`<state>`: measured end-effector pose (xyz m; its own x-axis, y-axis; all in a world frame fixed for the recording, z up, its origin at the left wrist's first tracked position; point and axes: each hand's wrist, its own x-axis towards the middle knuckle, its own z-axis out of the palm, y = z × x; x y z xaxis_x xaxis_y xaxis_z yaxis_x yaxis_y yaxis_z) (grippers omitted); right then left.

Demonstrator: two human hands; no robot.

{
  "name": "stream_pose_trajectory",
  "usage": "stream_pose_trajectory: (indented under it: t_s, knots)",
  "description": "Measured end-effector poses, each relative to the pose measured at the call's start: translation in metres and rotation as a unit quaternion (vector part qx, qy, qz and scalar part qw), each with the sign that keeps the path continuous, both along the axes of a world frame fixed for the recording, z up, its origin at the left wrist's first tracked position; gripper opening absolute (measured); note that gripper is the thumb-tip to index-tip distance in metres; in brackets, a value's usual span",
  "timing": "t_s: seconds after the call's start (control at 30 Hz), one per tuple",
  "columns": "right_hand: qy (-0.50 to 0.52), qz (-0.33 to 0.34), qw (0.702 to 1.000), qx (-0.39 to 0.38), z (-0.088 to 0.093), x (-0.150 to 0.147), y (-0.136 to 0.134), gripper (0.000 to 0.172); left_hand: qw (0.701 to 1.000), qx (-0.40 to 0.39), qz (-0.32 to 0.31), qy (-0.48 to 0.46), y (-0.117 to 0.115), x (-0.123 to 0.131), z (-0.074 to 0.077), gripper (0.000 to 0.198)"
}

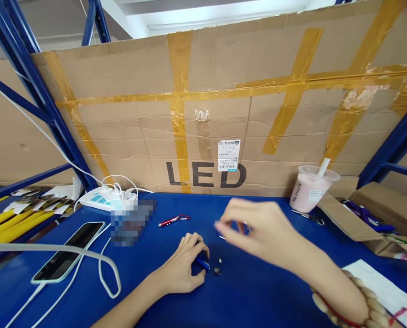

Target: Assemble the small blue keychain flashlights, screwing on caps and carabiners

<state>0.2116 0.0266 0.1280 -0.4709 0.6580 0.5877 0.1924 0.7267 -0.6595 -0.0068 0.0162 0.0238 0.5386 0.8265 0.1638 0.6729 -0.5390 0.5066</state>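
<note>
Lower centre, the left hand (184,266) curls closed on a small blue metal tube (202,263). The blurred right hand (258,230) seems pinched; I cannot tell on what. Tiny dark round parts (217,271) lie loose just beside the tube, where a knuckle's nudge could scatter them.

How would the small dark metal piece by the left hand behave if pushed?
The metal piece looks short and round, so it may roll or skid on the smooth blue table. Tiny, it is likely light, fiddly to pinch. It lies clear of the left hand, which grips a blue tube.
</note>
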Motion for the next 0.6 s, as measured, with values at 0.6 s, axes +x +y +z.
stream_pose_trajectory:
  t_s: [0.6]
  knots:
    - [-0.369,-0.004,0.929,0.036,-0.099,0.008,0.017,0.023,0.982,-0.128,0.062,-0.125,0.014,-0.007,-0.014,0.01]
